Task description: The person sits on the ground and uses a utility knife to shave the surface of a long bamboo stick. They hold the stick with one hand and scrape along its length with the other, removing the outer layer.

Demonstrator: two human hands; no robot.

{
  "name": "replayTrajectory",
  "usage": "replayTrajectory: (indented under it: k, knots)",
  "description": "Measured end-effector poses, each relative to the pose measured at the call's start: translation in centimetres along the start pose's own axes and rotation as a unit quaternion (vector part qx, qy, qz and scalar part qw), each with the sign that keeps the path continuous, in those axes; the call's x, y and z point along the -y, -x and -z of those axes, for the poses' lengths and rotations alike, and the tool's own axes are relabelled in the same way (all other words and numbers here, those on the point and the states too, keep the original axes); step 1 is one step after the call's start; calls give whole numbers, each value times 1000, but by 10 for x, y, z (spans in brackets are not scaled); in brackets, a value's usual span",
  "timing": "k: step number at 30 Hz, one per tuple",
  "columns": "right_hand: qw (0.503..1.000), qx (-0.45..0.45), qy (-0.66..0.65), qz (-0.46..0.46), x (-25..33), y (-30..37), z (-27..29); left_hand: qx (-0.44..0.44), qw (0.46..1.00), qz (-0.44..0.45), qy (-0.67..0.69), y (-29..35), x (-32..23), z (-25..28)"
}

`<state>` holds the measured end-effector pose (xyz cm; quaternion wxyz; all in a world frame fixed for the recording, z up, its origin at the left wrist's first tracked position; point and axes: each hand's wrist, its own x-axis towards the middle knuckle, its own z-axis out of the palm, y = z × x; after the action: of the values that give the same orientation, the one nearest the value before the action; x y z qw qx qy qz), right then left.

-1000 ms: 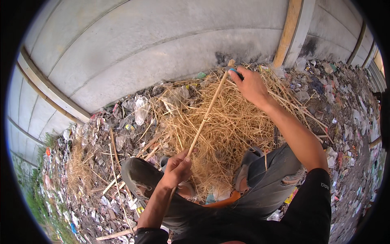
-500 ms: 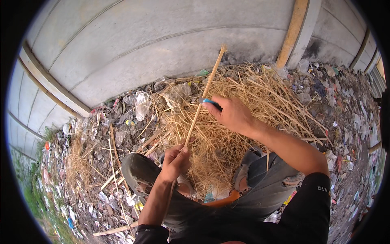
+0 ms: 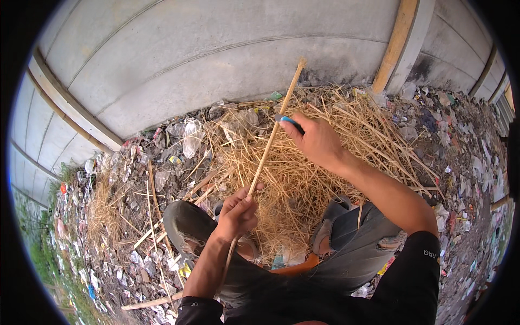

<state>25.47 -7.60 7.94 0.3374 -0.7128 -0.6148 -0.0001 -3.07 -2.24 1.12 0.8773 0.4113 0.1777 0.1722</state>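
Note:
My left hand (image 3: pixel 238 212) is closed around the lower part of a long, pale wooden strip (image 3: pixel 265 153), which looks like split bamboo. The strip slants up and away to a frayed far end near the wall, and its near end runs back along my left forearm. In my right hand (image 3: pixel 319 142) is a knife with a blue and black handle (image 3: pixel 292 124). Its short blade meets the strip above the middle. Beneath both hands lies a heap of straw-coloured shavings (image 3: pixel 303 179), spreading between my feet.
A grey concrete wall (image 3: pixel 216 49) rises behind the heap, with a wooden post (image 3: pixel 394 46) against it. Scattered litter (image 3: pixel 146 216) covers the ground on both sides. More thin strips (image 3: pixel 157 244) lie at my left, one wider piece (image 3: pixel 151 303) near my left sleeve.
My right hand and the knife have slid a little farther up the strip, away from me. My left hand keeps its hold on the strip.

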Motion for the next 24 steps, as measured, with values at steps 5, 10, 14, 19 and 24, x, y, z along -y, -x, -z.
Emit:
replayTrajectory:
  k: [5,10,14,19,24]
  knots:
    - [1000,-24,8,-7,-6,-2,9,19,999,25,36,-6,0,-6]
    - [994,34,34,101,33,40,-25,15,997,5,71,-8,2,-1]
    - [999,-25,17,15,-7,0,5,6,998,20,54,-6,5,1]
    - [1000,2,1,5,9,10,5,16,998,27,51,-11,3,-4]
    - [991,94,-70,68,41,33,-17,39,994,15,102,-8,0,4]
